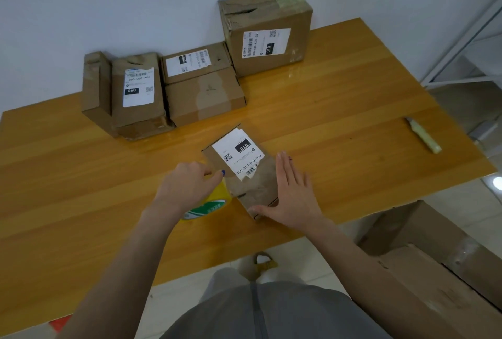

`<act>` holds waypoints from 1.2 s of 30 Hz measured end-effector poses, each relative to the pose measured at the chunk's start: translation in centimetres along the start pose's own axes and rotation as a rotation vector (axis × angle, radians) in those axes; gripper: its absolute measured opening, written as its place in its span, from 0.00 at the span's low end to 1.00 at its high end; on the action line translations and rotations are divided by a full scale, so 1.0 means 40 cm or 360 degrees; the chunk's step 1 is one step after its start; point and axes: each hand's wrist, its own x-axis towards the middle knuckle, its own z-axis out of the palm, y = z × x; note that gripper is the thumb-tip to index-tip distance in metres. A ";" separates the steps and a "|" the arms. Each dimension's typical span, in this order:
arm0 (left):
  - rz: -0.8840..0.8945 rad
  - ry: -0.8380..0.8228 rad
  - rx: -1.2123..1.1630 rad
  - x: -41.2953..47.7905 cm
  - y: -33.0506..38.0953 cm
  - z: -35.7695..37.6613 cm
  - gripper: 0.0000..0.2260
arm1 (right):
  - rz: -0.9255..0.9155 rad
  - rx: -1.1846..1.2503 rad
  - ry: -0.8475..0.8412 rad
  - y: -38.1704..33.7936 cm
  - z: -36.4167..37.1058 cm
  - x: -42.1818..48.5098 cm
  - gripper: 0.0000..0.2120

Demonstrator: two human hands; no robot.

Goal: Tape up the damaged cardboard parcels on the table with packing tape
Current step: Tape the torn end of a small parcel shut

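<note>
Between left hand (187,186) and right hand (294,193), small parcel (256,185), label "010-010-L30-551"

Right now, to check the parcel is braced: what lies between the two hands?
Head view: the small labelled parcel lies between the left hand and the flat right hand, with the yellow tape roll under the left hand.

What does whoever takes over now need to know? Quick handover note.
Left hand grips the tape roll at the small parcel, left edge. Right hand open, flat against its right side.
Five back parcels stand by the wall; knife lies on the table, right side.
Done: unclear, no finished strip to see.
Left: tape this parcel, then check the rest.
</note>
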 end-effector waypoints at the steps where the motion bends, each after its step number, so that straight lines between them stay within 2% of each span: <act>1: -0.0004 0.0007 -0.0012 -0.003 0.000 0.002 0.22 | 0.0035 -0.0015 -0.0038 -0.004 0.003 -0.002 0.66; 3: -0.0012 0.0023 -0.0063 -0.010 0.000 0.004 0.22 | 0.0108 -0.0022 -0.0072 -0.010 0.008 -0.006 0.69; 9: -0.0027 0.0037 -0.0113 -0.026 -0.002 0.003 0.23 | 0.0156 -0.0070 -0.0003 -0.023 0.006 -0.004 0.65; 12: -0.0072 -0.0026 -0.0047 -0.031 -0.001 0.014 0.21 | 0.0148 -0.0052 -0.0064 -0.022 -0.005 -0.002 0.61; 19: -0.0085 -0.0100 0.0192 -0.032 -0.002 0.051 0.21 | 0.0128 -0.0142 -0.0139 -0.026 -0.019 0.003 0.61; 23: -0.0104 -0.0124 0.0323 -0.027 0.001 0.061 0.21 | 0.0025 -0.0318 -0.0099 -0.037 -0.027 0.005 0.62; 26: -0.0107 -0.0137 0.0352 -0.023 -0.001 0.070 0.22 | -0.0052 -0.0302 -0.0181 -0.044 -0.031 0.015 0.62; 30: -0.0106 -0.0125 0.0331 -0.017 -0.008 0.080 0.22 | 0.0035 -0.0258 -0.0271 -0.057 -0.032 0.024 0.68; 36: -0.0116 -0.0119 0.0296 -0.020 -0.016 0.087 0.21 | 0.0035 -0.0305 -0.0132 -0.068 -0.017 0.011 0.64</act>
